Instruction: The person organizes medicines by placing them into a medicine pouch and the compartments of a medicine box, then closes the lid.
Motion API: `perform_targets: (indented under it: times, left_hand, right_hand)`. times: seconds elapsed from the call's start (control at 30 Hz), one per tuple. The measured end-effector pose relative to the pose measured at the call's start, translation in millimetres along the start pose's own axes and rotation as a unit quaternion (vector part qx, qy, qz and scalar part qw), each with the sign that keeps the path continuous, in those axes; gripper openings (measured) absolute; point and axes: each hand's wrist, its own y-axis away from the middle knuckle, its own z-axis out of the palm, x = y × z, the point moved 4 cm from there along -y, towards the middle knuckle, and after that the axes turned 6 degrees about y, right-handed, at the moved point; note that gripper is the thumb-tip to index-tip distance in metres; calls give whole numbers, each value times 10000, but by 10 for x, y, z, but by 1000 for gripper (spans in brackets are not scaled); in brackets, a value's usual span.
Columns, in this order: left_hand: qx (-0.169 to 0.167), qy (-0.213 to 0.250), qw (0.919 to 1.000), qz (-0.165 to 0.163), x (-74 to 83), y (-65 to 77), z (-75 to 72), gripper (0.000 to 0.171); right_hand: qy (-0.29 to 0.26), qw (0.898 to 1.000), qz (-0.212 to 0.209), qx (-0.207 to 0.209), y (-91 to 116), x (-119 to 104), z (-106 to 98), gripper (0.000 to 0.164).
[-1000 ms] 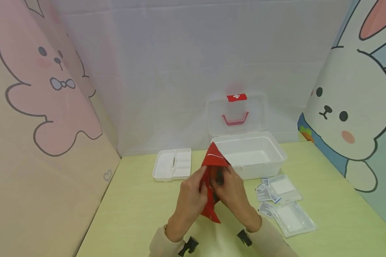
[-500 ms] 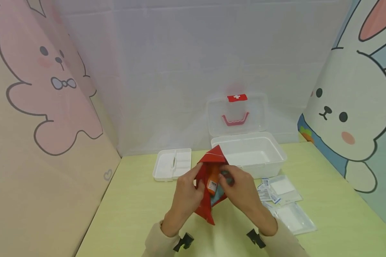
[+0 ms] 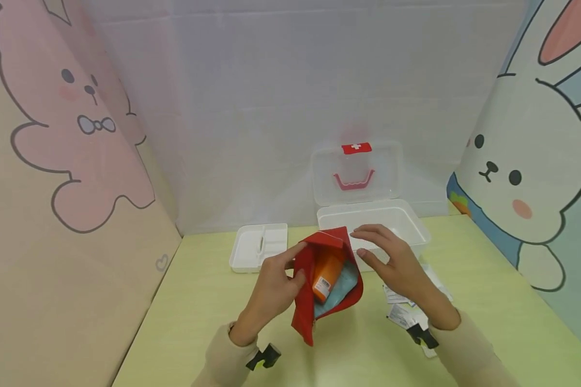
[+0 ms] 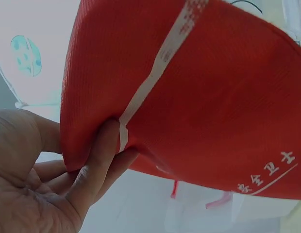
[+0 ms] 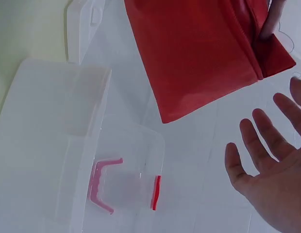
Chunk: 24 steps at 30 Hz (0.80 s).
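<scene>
My left hand (image 3: 273, 285) pinches the left edge of a red pouch (image 3: 302, 312), which hangs above the table with its mouth gaping. Inside the pouch lie an orange bottle (image 3: 328, 274) with a white label and a light blue packet (image 3: 341, 290). In the left wrist view the pouch (image 4: 204, 97) fills most of the picture, with a pale stripe and white lettering. My right hand (image 3: 397, 263) is apart from the pouch, just to its right, fingers spread and holding nothing; the right wrist view also shows that hand (image 5: 276, 165) free of the pouch.
Behind the hands stands a white first-aid box (image 3: 416, 239) with its clear lid (image 3: 389, 172) raised. A white divided tray (image 3: 247, 250) lies to the left. Several small packets (image 3: 402, 315) lie on the table at right, partly hidden by my right arm.
My right hand has let go of the pouch and moved right. The pouch mouth has widened, showing the orange bottle and blue packet more fully. My left hand keeps its hold.
</scene>
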Motion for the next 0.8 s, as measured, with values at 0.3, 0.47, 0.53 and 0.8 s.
perform_targets:
  times: [0.3,0.47,0.53,0.8]
  left_hand:
    - [-677,486,9964,-179,37,-21,10,52]
    - [-906,661,9933,-273,54,-42,22,52]
    - [-950,677,9927,-321,61,-50,26,52]
    - [-1150,695,9900,-432,84,-62,51,53]
  right_hand:
    - [-283,9955,-105,-897,-4,51,-21,54]
    - [-416,9939,-227,-997,0,34,-8,51]
    - [-443,9942,-314,-933,-3,28,-7,49]
    - [-420,9951,-586,-672,-1,18,-19,41]
